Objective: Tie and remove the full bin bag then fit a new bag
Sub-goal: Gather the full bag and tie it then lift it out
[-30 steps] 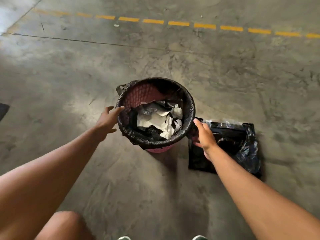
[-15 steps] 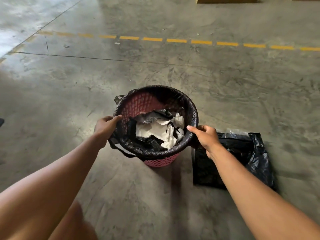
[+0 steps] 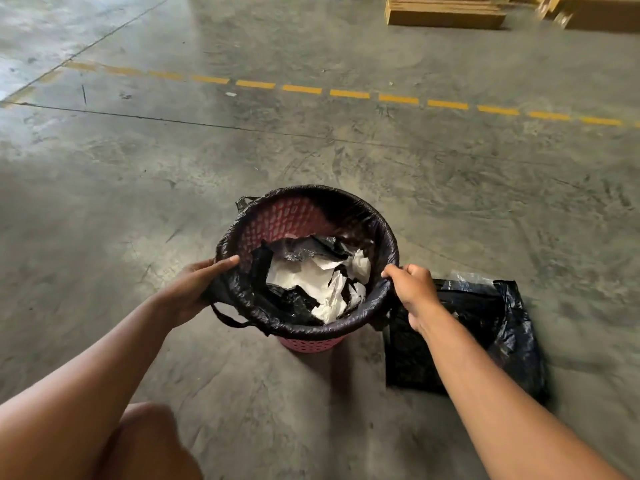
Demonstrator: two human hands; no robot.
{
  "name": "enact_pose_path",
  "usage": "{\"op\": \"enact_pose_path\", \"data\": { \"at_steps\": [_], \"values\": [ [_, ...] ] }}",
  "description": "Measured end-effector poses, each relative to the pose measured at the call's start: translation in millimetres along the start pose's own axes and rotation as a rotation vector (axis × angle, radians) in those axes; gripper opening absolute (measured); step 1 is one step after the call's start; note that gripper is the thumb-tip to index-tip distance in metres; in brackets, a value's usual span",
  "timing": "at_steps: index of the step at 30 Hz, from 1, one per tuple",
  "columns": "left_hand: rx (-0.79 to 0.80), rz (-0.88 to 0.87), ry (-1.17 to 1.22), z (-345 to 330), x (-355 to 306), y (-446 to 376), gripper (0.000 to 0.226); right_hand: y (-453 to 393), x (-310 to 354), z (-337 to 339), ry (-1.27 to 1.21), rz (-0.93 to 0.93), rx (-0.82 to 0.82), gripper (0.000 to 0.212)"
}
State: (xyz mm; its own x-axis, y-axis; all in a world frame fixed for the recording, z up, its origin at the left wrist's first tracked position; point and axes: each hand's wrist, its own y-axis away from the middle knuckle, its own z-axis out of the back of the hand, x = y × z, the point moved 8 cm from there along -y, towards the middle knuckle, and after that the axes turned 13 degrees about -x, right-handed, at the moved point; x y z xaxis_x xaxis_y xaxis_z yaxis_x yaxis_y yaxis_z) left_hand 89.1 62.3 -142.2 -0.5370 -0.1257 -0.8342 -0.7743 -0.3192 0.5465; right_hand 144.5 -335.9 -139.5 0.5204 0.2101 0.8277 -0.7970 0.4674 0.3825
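A pink perforated bin (image 3: pixel 306 342) stands on the concrete floor, lined with a black bin bag (image 3: pixel 311 327) folded over its rim. White crumpled paper and black scraps (image 3: pixel 318 285) lie inside. My left hand (image 3: pixel 194 289) grips the bag's edge at the left rim, thumb over the top, with a bag handle loop hanging below it. My right hand (image 3: pixel 414 292) is closed on the bag's edge at the right rim. A folded new black bag (image 3: pixel 485 341) lies flat on the floor just right of the bin.
A dashed yellow line (image 3: pixel 349 94) crosses the floor beyond the bin. Flat cardboard stacks (image 3: pixel 446 13) lie at the far top right. My knee (image 3: pixel 149 441) shows at the bottom left.
Both hands went from touching the rim to gripping the bag's edge, and the left side of the bag has come loose. The camera view tilted up.
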Motion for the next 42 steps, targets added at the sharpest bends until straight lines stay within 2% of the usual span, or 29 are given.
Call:
{"op": "enact_pose_path", "data": {
  "at_steps": [3, 5, 8, 11, 15, 17, 24, 26, 29, 31, 33, 35, 37, 39, 42],
  "values": [
    [-0.131, -0.012, 0.112, 10.6, -5.2, -11.8, 0.056, 36.9, -22.7, -13.5, -0.098, -0.157, 0.229, 0.022],
    [-0.095, 0.050, 0.093, 7.3, -0.5, -7.8, 0.055, 50.0, -34.2, -17.0, -0.079, -0.220, 0.348, 0.034],
    [-0.061, 0.077, 0.092, 10.8, 5.9, 0.0, 0.036, 33.2, -27.1, -15.9, -0.152, -0.253, 0.321, 0.051],
    [-0.073, 0.023, 0.138, 20.5, 3.0, 0.6, 0.037, -6.0, -3.7, -28.9, -0.235, -0.304, 0.229, 0.058],
    [-0.097, -0.034, 0.109, 18.8, -8.4, -6.5, 0.030, -29.8, 29.7, -51.3, -0.202, -0.235, 0.219, 0.052],
    [-0.109, -0.051, 0.106, 15.7, -15.9, -14.1, 0.034, -34.9, 29.9, -48.5, -0.185, -0.228, 0.198, 0.045],
    [-0.152, -0.107, 0.099, -10.3, -45.3, -34.1, 0.026, -43.9, 6.6, -18.0, -0.249, -0.374, 0.252, 0.022],
    [-0.167, -0.115, 0.105, -19.0, -51.5, -40.5, 0.025, -50.7, 4.3, -15.8, -0.283, -0.458, 0.247, 0.026],
    [-0.151, -0.071, 0.168, -31.8, -54.4, -48.5, 0.030, -54.2, 1.2, -19.5, -0.251, -0.561, 0.264, 0.043],
    [-0.139, -0.066, 0.147, -38.6, -55.9, -51.6, 0.033, -53.6, -2.1, -23.8, -0.189, -0.555, 0.302, 0.034],
    [-0.155, -0.079, 0.115, -39.2, -58.2, -54.2, 0.028, -52.8, -3.6, -19.8, -0.120, -0.534, 0.266, 0.021],
    [-0.194, -0.092, 0.109, -35.6, -62.0, -55.4, 0.020, -57.3, -0.8, -12.5, -0.118, -0.498, 0.212, 0.025],
    [-0.257, -0.113, 0.119, -28.3, -67.7, -55.7, 0.007, -65.6, 11.3, -2.3, -0.185, -0.423, 0.159, 0.024],
    [-0.341, -0.144, 0.152, -17.5, -73.3, -57.4, 0.009, -75.4, 23.9, 8.3, -0.323, -0.376, 0.096, 0.011],
    [-0.404, -0.192, 0.199, -6.1, -85.7, -49.5, 0.004, -81.8, 47.7, 17.4, -0.549, -0.327, 0.108, 0.012]
  ]
}}
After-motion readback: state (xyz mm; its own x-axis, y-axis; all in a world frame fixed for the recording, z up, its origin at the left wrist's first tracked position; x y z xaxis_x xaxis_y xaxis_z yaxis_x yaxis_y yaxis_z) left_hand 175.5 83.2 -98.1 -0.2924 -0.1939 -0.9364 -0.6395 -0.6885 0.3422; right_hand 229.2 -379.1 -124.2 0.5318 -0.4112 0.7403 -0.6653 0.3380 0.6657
